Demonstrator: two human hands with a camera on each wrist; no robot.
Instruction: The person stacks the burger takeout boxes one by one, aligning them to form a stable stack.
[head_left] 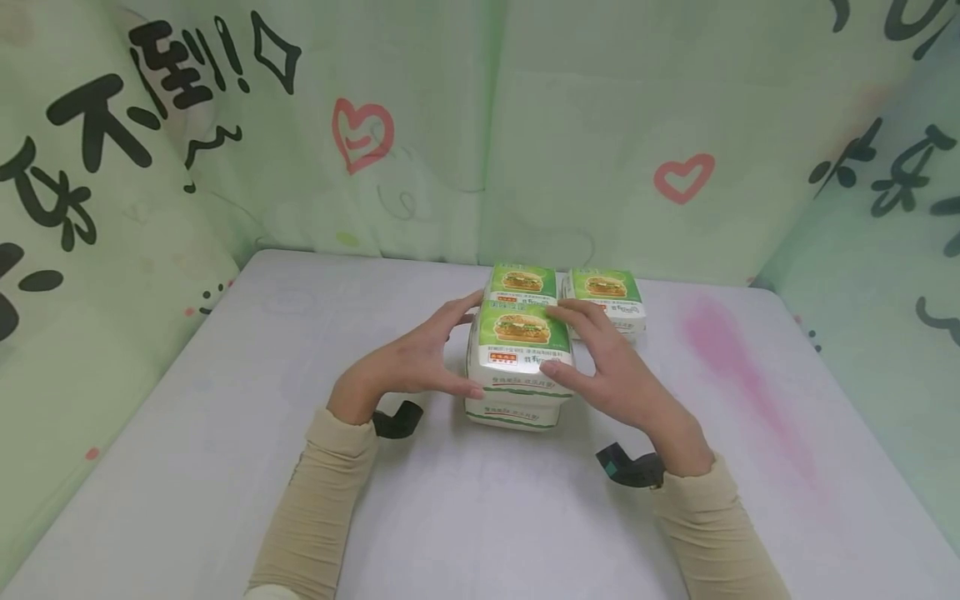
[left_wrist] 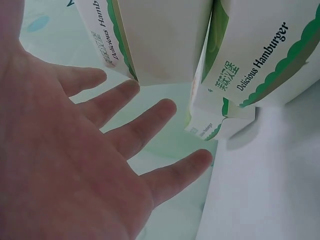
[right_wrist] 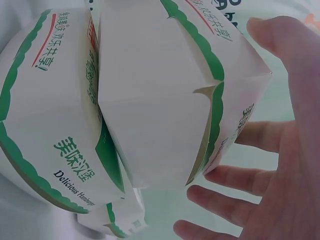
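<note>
The upper burger box (head_left: 522, 333) sat a little right of the middle of the frame, atop a lower burger box (head_left: 517, 412), which rested on the tabletop (head_left: 210, 483). From where I stood, both looked like folded card: probably light, stiff along the creases but easy to dent in the flat walls, and perhaps a bit slick on the printed face; whether anything lay inside, I couldn't tell. I judged the best hold to be a gentle one from both sides at once, palms flat, near the wide middle edge where the walls tapered inward below; squeezing mid-wall might have buckled it. The left grip (head_left: 431, 354) and the right grip (head_left: 607, 375) flanked it just so, each spread wide, fingers apart and nearly straight, though how firmly any fingertip touched the card I couldn't tell. The lid faced up, its burger picture upright toward the bottom of the frame, with the lettered front wall turned the same way. The lid was close to square, so I made out no clear long axis; the pair stood taller as a stack. Beyond it toward the top were a rear box (head_left: 523, 282) and, to its right, a corner box (head_left: 604, 290).
</note>
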